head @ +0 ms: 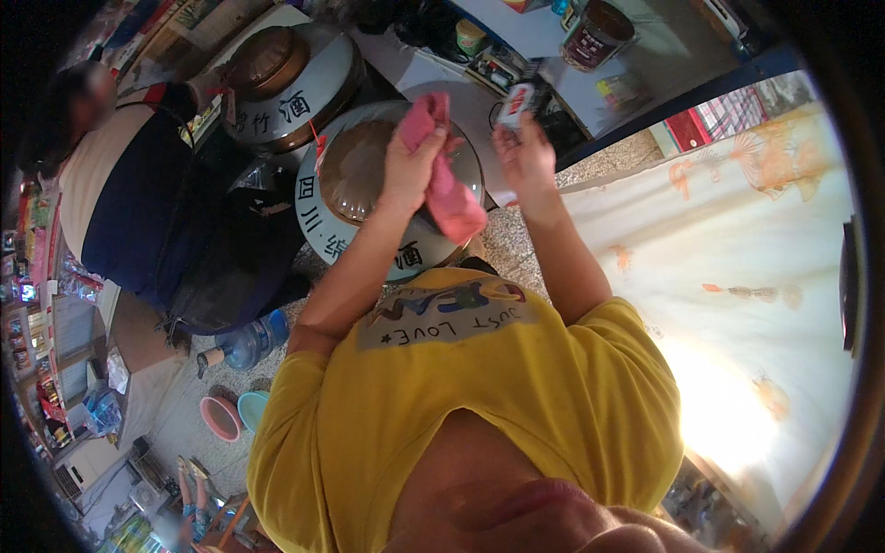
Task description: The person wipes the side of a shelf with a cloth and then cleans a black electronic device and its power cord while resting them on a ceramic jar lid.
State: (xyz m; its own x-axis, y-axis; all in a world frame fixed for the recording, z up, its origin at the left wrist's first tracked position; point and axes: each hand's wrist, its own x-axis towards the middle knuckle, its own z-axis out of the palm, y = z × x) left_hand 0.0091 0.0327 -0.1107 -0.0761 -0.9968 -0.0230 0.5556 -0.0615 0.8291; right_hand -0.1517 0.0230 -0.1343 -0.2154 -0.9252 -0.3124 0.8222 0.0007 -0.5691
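Observation:
My left hand [411, 162] grips a crumpled pink cloth [453, 204] that hangs down past the fingers. Below it stands a large glazed liquor jar [321, 228] with black writing and a brown, plastic-covered lid [356, 173]. My right hand [529, 155] holds a small black and white packet [517, 104] with a red mark, blurred, near the desk edge. Beyond the first jar, to the left, is a second similar jar [332, 72] with a brown lid [266, 62]. Both jars carry red ribbons or tags.
A desk [532, 27] holds a brown bucket [598, 34]; its compartment [491, 69] contains small items. A person in dark clothing [145, 207] is close on the left. A patterned curtain [691, 242] hangs right. A water bottle [252, 342] and a pink basin [221, 418] lie behind left.

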